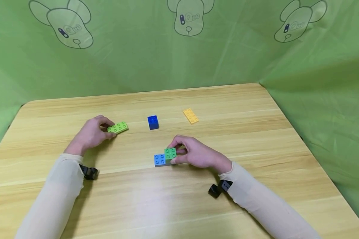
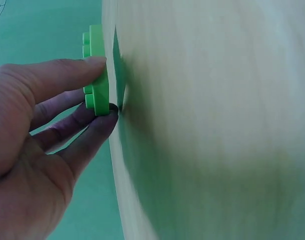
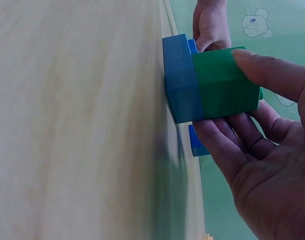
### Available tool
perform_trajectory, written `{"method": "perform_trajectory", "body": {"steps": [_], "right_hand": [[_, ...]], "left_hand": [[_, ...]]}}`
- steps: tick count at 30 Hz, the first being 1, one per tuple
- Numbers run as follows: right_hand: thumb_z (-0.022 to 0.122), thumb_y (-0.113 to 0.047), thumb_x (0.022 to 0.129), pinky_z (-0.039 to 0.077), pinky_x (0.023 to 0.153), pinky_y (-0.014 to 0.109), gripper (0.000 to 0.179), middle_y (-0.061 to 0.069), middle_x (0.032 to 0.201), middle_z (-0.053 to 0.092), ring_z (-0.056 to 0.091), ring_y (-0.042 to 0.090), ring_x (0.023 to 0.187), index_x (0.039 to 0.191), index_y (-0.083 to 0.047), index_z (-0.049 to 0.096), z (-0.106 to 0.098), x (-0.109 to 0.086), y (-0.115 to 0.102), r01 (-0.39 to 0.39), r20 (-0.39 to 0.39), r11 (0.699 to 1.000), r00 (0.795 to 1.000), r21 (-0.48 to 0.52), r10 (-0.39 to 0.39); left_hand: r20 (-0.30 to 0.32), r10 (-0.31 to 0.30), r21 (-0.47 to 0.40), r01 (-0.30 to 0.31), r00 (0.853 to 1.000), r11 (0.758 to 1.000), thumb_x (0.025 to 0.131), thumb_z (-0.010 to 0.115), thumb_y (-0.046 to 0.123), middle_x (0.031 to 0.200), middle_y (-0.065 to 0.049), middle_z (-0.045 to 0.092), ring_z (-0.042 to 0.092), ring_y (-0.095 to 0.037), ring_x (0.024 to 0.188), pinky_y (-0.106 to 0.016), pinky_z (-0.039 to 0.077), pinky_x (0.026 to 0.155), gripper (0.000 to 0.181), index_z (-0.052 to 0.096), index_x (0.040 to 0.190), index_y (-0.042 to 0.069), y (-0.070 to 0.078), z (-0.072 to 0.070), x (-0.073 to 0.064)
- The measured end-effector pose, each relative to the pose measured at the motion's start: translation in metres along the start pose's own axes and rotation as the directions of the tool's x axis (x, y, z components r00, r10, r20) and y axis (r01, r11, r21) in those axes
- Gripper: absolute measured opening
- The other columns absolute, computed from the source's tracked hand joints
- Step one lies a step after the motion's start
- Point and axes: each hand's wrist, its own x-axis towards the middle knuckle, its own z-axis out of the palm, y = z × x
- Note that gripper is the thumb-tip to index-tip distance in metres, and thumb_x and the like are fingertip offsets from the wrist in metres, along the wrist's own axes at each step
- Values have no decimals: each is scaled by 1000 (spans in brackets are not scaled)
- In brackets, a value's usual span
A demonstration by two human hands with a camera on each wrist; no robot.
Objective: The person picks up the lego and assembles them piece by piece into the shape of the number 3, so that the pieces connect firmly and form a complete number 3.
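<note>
My left hand pinches a flat lime-green building brick between thumb and fingers at its near end. In the left wrist view this brick is on edge to the camera, studs facing left, with its shadow on the wood beside it. Thumb and fingers of my right hand grip a square green brick from its right side. That green brick sits on the right half of a longer light-blue brick, whose left studs show. Whether the blue brick touches the table cannot be told.
On the wooden table, a dark-blue brick stands between and beyond the hands. Farther right lies a flat yellow-orange brick. Green cloth with printed animal heads hangs behind the table's back edge.
</note>
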Motion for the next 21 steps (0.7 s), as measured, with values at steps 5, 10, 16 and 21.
{"method": "perform_trajectory", "body": {"steps": [5,10,16,21], "right_hand": [[78,-8,85,52,88,29,30,6,109,59,59,21,101,110,-7,61,0,0,0,-4,-4,1000,1000,-13,4],[77,-7,85,53,87,29,30,7,110,59,60,21,102,110,-7,61,0,0,0,-3,2,1000,1000,-4,3],[77,-7,86,54,86,28,30,9,109,58,61,21,101,110,-6,60,0,0,2,5,9,1000,1000,3,-5],[77,-8,86,53,86,29,30,8,109,58,60,21,101,110,-7,60,0,1,3,9,10,1000,1000,-8,-9]], "left_hand": [[3,-11,-14,11,1000,1000,87,74,8,120,-19,54,54,-38,110,-52,44,96,39,60,121,-7,0,-2,-2],[-1,-5,1,5,1000,1000,87,73,10,120,-21,54,55,-37,107,-51,44,95,41,59,121,-8,-2,-2,-3],[-7,16,-6,-16,1000,1000,87,73,10,117,-20,54,54,-36,104,-50,45,92,41,59,121,-8,-4,-3,-3],[11,-8,-38,8,1000,999,89,72,12,120,-22,56,55,-38,110,-50,46,94,43,57,125,-6,-4,-4,-4]]}}
